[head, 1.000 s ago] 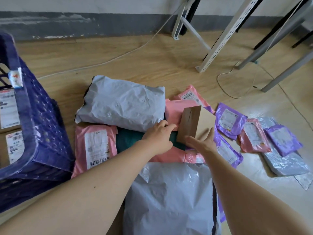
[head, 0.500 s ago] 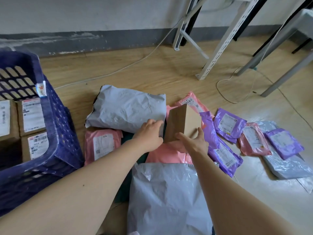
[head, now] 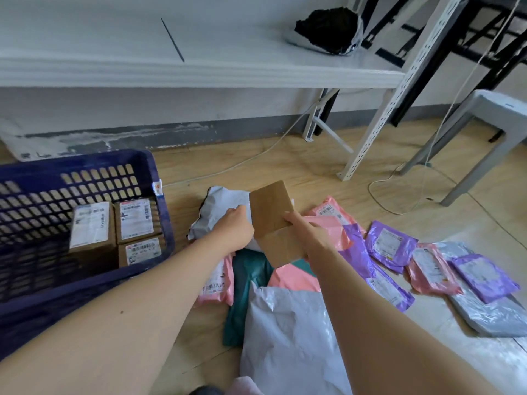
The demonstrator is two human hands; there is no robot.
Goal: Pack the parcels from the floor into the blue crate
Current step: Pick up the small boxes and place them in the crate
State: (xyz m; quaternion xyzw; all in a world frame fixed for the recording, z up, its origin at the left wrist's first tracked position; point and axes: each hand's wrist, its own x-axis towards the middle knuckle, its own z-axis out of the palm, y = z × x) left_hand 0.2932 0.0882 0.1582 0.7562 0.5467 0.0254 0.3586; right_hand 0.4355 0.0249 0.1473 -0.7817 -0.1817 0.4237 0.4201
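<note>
A brown cardboard box (head: 272, 208) is lifted above the heap of parcels, tilted on edge. My left hand (head: 234, 228) grips its left side and my right hand (head: 306, 230) grips its right side. The blue crate (head: 85, 166) stands on the floor to the left, with three labelled cardboard boxes (head: 134, 218) inside. Under the lifted box lie a white mailer (head: 219, 206), pink mailers (head: 328, 212) and a green one (head: 248, 277).
Purple and pink mailers (head: 390, 246) and a grey one (head: 496, 315) lie to the right. A large white mailer (head: 288, 337) lies close in front. A white shelf rack leg (head: 379, 121), a grey stool (head: 490, 121) and loose cables (head: 399, 178) stand behind.
Both hands have raised the brown box off the parcel heap and turned it more upright. The view has tilted up, showing the crate's inside and the shelf.
</note>
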